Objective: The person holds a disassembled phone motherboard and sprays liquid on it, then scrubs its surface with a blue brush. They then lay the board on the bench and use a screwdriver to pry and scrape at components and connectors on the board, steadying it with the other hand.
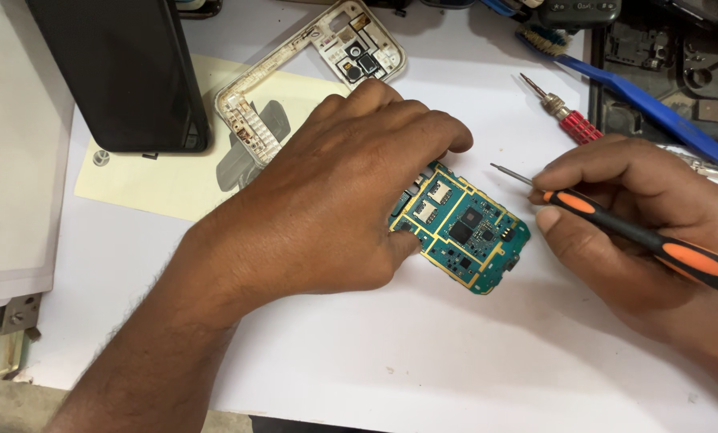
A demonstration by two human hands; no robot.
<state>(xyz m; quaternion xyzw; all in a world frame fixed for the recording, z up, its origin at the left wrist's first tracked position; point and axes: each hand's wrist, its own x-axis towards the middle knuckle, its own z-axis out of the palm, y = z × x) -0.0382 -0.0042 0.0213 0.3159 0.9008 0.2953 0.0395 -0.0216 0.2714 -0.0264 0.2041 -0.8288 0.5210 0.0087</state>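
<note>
White phone frame (295,76) and a red-handled screwdriver (563,112) lie far of the green circuit board (467,232), mid-table. Left hand (335,200) arches over, pinching its edge; right hand (623,216) grips an orange-black screwdriver (639,232).

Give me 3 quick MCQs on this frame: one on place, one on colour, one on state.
1. Where does the white phone frame lie?
A. behind the left hand
B. under the circuit board
C. in the right hand

2. What colours is the handle of the screwdriver held in the right hand?
A. red and silver
B. black and orange
C. all blue

3. What is the left hand doing?
A. hanging clear of the table
B. gripping the red screwdriver
C. resting on the circuit board

Answers: 1 A, the frame lies beyond the knuckles; 2 B, orange patches on a black handle; 3 C, its fingers and thumb touch the board's edges.
</note>
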